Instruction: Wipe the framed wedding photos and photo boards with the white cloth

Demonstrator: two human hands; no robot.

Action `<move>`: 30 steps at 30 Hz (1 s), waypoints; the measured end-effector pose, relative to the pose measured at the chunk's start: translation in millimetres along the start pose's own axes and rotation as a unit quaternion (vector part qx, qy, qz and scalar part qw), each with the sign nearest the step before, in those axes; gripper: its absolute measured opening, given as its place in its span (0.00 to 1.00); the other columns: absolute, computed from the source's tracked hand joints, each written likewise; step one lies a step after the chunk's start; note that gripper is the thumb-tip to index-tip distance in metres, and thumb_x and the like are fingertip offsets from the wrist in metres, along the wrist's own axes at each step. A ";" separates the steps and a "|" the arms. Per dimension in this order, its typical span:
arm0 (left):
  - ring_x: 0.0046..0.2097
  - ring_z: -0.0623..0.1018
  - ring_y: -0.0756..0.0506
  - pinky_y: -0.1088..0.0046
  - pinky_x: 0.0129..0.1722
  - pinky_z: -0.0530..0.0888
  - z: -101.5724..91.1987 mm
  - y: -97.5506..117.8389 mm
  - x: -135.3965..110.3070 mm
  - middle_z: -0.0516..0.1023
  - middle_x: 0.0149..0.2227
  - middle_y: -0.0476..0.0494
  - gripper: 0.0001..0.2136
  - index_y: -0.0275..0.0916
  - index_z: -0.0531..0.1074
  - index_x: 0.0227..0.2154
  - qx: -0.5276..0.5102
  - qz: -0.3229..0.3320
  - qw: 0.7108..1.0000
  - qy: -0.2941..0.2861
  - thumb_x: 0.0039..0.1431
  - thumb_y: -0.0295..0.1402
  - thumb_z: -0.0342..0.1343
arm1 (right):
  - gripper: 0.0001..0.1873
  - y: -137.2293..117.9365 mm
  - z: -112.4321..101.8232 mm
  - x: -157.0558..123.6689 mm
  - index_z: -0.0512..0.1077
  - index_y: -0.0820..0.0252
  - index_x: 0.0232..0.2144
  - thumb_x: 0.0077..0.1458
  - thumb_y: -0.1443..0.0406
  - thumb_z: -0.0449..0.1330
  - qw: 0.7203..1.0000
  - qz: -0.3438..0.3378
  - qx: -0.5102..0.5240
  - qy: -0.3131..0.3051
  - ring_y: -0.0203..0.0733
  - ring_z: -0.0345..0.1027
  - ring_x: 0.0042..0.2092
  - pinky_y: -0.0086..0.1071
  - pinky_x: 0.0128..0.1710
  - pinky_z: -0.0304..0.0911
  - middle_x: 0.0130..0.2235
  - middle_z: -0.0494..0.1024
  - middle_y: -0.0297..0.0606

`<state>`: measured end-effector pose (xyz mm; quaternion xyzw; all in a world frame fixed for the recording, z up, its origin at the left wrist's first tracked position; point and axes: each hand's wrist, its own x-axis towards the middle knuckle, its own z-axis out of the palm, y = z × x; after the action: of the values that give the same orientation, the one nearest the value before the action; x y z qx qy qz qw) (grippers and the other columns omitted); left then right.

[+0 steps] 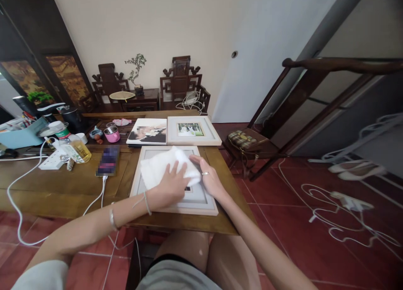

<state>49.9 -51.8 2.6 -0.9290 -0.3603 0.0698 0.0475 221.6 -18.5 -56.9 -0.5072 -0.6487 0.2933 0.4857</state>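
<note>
A folded white cloth point(157, 169) lies over a pale picture frame point(135, 185) on the table near its front edge. My left hand point(173, 185) rests on top of the cloth, palm down with its fingers spread. Beneath hand and cloth, most of the frame's middle is hidden; a small dark bit of the picture shows by the left fingers. At the frame's right side my right hand point(211, 181), with a ring on one finger, is curled round the edge, its fingers close against the cloth. Its thumb is not clearly visible.
Behind lie another framed photo point(190, 129) and a photo panel point(147, 131). Leftward on the wooden table are a phone point(107, 160) on a charging cable, a pink cup point(111, 134), a power strip point(52, 160) and an oil bottle point(80, 149). A chair with a bag point(247, 139) stands right.
</note>
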 end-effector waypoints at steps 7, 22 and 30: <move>0.66 0.46 0.24 0.38 0.59 0.53 8.3 -30.6 52.9 0.45 0.68 0.32 0.23 0.36 0.66 0.57 -0.003 0.018 1.000 0.006 0.58 0.23 0.46 | 0.29 1.9 0.0 -0.5 0.65 0.54 0.57 0.63 0.48 0.40 1.000 0.026 0.001 0.015 0.46 0.53 0.64 0.46 0.65 0.44 0.61 0.65 0.40; 0.65 0.54 0.26 0.40 0.57 0.58 -7.8 11.6 -32.0 0.54 0.66 0.38 0.17 0.42 0.74 0.48 -0.037 0.091 0.995 0.000 0.58 0.27 0.49 | 0.23 13.2 2.5 1.1 0.66 0.57 0.55 0.63 0.55 0.46 0.994 -0.034 -0.099 -0.032 0.48 0.57 0.62 0.50 0.63 0.49 0.59 0.67 0.46; 0.65 0.54 0.26 0.39 0.57 0.58 2.5 -17.7 -9.9 0.53 0.66 0.38 0.18 0.41 0.74 0.48 -0.002 -0.041 0.999 -0.027 0.55 0.23 0.53 | 0.22 15.9 6.7 1.8 0.65 0.55 0.55 0.59 0.66 0.49 0.988 -0.095 -0.121 -0.033 0.47 0.57 0.62 0.49 0.62 0.51 0.57 0.69 0.44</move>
<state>30.5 -45.4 3.5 -0.9112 -0.3996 0.0926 0.0389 221.3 -11.0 -72.5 -0.4881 -0.7404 0.1818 0.4249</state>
